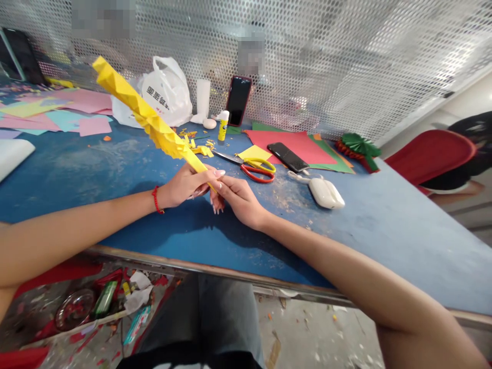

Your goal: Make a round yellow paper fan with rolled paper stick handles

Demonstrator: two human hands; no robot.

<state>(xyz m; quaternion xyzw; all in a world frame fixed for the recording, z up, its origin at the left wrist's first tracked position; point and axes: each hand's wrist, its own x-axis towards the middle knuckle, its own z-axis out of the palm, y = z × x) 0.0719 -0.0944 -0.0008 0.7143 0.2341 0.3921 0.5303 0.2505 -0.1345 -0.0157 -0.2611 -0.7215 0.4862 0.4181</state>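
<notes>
A long strip of pleated yellow paper [154, 123] slants up and to the left above the table, its folds fanning along most of its length. Near its lower, flat end my left hand [188, 184] pinches it between thumb and fingers. My right hand [240, 197] grips that same end, its thumb meeting the left thumb. Beyond the hands lie scissors [257, 169] with yellow and red handles, several yellow paper scraps [202, 150] and an upright yellow glue stick [223, 126].
A black phone [288, 156] and white earphone case [326, 192] lie to the right. Behind are red paper [284, 141], a propped phone [239, 100] and a white plastic bag [167, 92]. Pastel sheets [94, 126] cover the back left. A green folded-paper piece [357, 146] sits far right.
</notes>
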